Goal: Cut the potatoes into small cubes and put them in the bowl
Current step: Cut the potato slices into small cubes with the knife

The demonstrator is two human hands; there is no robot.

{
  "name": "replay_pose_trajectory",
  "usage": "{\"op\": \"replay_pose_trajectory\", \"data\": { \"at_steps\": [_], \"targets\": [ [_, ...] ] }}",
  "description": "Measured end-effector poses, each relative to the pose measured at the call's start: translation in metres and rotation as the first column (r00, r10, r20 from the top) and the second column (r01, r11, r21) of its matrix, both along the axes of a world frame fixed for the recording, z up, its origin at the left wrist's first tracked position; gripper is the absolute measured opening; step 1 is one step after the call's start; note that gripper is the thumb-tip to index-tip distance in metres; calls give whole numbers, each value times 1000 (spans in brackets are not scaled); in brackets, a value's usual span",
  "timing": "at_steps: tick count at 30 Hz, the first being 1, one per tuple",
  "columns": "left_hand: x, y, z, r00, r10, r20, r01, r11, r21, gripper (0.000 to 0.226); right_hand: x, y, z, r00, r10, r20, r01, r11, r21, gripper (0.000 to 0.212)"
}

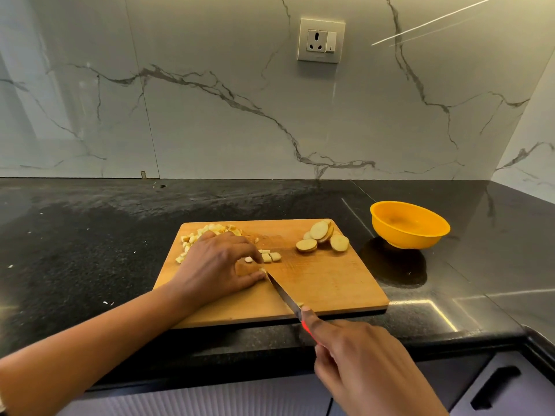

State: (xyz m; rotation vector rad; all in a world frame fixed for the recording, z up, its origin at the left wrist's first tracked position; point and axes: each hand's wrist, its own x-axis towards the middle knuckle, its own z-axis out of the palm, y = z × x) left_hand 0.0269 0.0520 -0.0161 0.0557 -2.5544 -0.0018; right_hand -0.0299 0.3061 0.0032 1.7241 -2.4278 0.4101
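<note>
The yellow bowl (410,225) sits on the black worktop (90,241) just right of the wooden cutting board (330,286), and I see only its bare inside. On the board, pale potato cubes (210,231) are heaped at the far left and skin-edged round potato slices (322,237) lie at the far right. My left hand (216,265) pinches a small potato piece (263,270) at the knife (283,294) tip. My right hand (360,364) grips the knife's red handle, forefinger along the spine.
</note>
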Motion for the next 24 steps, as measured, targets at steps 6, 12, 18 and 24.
{"op": "replay_pose_trajectory", "data": {
  "at_steps": [6,12,18,24],
  "targets": [
    [6,-15,4,997,67,-33,-62,989,132,49,-19,3,-9,986,-92,-137,63,977,-204,43],
    [10,-28,10,983,151,-104,-116,951,285,42,-53,-37,-12,989,-88,-117,53,961,-272,55],
    [10,-26,9,999,48,-13,-46,992,114,56,-74,-51,-25,990,-40,-137,3,965,-262,57],
    [2,-3,11,915,-169,366,231,964,-131,58,-78,-54,-33,991,-50,-125,11,955,-297,54]
  ]
}}
